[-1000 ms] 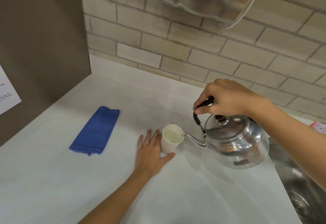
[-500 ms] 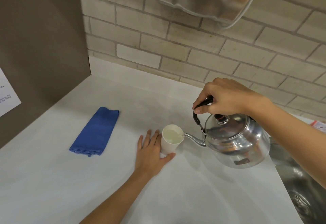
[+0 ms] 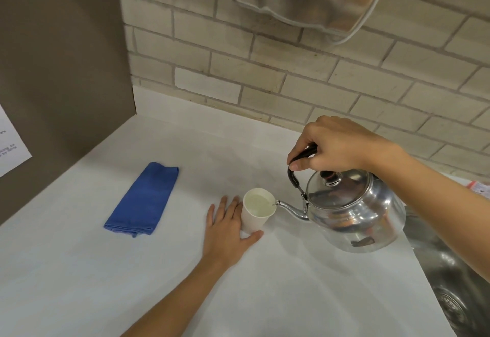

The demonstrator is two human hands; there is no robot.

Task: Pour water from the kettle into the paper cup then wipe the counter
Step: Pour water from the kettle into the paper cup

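The kettle (image 3: 355,212), the biggest item in play, hangs tilted above the white counter (image 3: 79,270) at about 3 o'clock from the paper cup (image 3: 257,210). Its spout points toward 9 o'clock, the tip just at the cup's near rim. The right hand (image 3: 336,148) is clenched around the black handle from above and carries the kettle's whole weight. The cup stands upright on the counter, pale liquid showing high inside it, so the pour looks close to done.

The blue cloth (image 3: 143,200) lies folded at roughly 9 o'clock from the cup, well apart from it. Its long axis runs from 7 o'clock up toward 1 o'clock. The left hand (image 3: 228,233) rests flat and loose on the counter, grasping nothing, with thumb and index finger touching the cup's base. It sits between cup and cloth and is the nearer hand. The wipe would likely fall to it, reaching toward 9 o'clock.
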